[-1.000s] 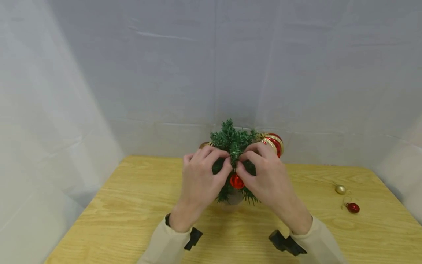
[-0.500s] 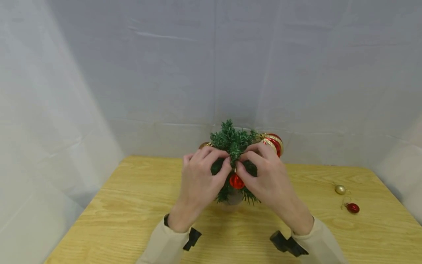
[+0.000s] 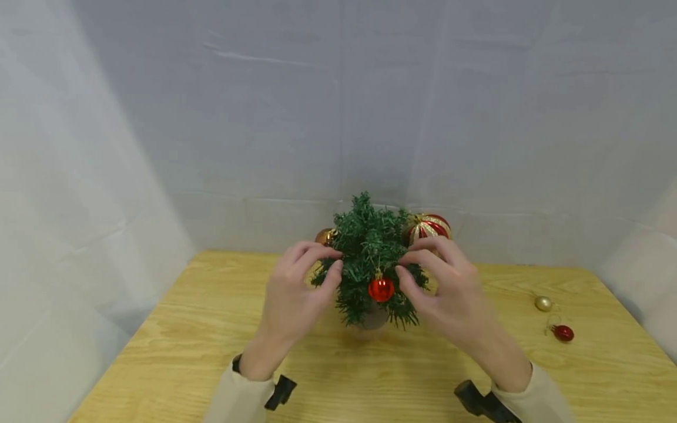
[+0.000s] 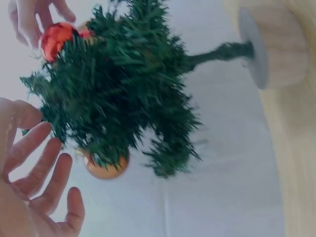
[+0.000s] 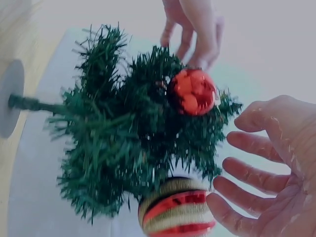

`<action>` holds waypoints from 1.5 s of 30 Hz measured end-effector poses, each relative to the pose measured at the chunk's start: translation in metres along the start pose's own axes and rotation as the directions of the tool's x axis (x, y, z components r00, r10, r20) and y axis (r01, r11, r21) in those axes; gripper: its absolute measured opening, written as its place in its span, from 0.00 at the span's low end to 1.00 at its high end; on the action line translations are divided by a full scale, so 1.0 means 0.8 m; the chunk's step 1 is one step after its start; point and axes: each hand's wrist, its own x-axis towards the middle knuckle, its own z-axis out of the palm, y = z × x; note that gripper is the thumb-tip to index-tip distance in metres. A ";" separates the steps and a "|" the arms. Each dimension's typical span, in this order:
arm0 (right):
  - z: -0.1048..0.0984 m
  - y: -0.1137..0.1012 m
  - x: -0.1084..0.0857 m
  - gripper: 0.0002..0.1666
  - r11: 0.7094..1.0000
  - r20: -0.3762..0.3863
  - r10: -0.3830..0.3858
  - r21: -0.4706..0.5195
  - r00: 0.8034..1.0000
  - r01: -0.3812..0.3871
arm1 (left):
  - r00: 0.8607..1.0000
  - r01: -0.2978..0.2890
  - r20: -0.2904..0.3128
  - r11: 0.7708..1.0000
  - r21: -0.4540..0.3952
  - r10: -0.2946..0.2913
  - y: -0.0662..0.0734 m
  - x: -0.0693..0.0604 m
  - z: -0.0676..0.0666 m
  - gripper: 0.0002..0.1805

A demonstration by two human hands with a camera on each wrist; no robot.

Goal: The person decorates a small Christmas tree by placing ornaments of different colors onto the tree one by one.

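Observation:
A small artificial Christmas tree (image 3: 365, 235) stands upright on a round wooden base (image 4: 281, 47). On its front hangs a shiny red bauble (image 3: 381, 289). My left hand (image 3: 298, 294) is at the tree's left side, fingers loosely bent with nothing between them. Across from it, my right hand (image 3: 449, 294) is at the right side, also holding nothing, thumb and fingertips apart. A copper-gold bauble (image 4: 106, 165) hangs on the left of the tree. The large red-and-gold striped bauble (image 5: 177, 210) hangs on the right, just behind my right fingers.
On the wooden table (image 3: 211, 341), to the right, lie a small gold bauble (image 3: 543, 303) and a dark red bauble (image 3: 563, 333), each with a thin string. A pale cloth backdrop (image 3: 264, 117) rises behind the table.
Both hands have parted from the branch above the red bauble, the left moving left and the right moving right. The red bauble stays hanging, now in full sight.

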 end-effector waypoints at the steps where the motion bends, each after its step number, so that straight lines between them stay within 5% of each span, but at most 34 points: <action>1: -0.003 0.002 -0.002 0.10 1.000 -0.006 -0.004 0.001 1.000 0.004 | 1.000 0.015 0.011 1.000 0.003 -0.015 -0.003 -0.002 -0.002 0.08; 6: -0.023 0.015 -0.010 0.13 0.999 -0.054 -0.029 -0.016 0.998 0.028 | 0.994 0.077 0.079 0.997 0.022 -0.079 -0.012 -0.011 -0.009 0.13; 15: -0.059 0.039 -0.026 0.14 0.997 -0.094 0.016 -0.072 0.995 -0.023 | 0.977 0.102 0.184 0.993 0.053 -0.110 -0.017 -0.018 -0.010 0.16; 25: -0.094 0.073 -0.051 0.13 0.986 -0.151 0.095 -0.124 0.984 -0.114 | 0.972 0.142 0.178 0.988 0.068 -0.152 -0.030 -0.030 -0.016 0.16; 35: -0.120 0.094 -0.070 0.10 0.961 -0.134 0.145 -0.216 0.980 -0.172 | 0.973 0.092 0.213 0.996 0.000 -0.090 -0.035 -0.031 -0.012 0.18; 45: -0.139 0.115 -0.093 0.09 0.920 -0.143 0.211 -0.306 0.967 -0.246 | 0.970 0.107 0.222 0.994 -0.038 -0.096 -0.033 -0.034 -0.010 0.19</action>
